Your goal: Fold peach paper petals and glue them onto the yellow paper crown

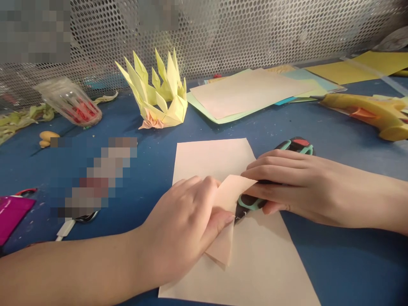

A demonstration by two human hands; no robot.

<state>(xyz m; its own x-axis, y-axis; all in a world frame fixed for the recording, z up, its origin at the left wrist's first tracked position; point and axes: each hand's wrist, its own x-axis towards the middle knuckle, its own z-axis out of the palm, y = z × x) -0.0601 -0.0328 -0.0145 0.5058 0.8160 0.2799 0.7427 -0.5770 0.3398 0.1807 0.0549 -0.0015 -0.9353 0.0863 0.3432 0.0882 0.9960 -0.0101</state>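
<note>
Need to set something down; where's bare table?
Bare blue table shows right of the large sheet, nearer than the right forearm, and between the yellow crown and the left hand. The far side is crowded: jar, paper stack, glue gun.

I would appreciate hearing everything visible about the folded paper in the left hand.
The folded paper is pale peach, with what look like layered edges at its lower end. The left hand pinches it, hiding its middle; one part juts up toward the right hand, another shows below the thumb. It is tilted over a larger sheet. A black and teal tool is at its right edge; contact is unclear.
</note>
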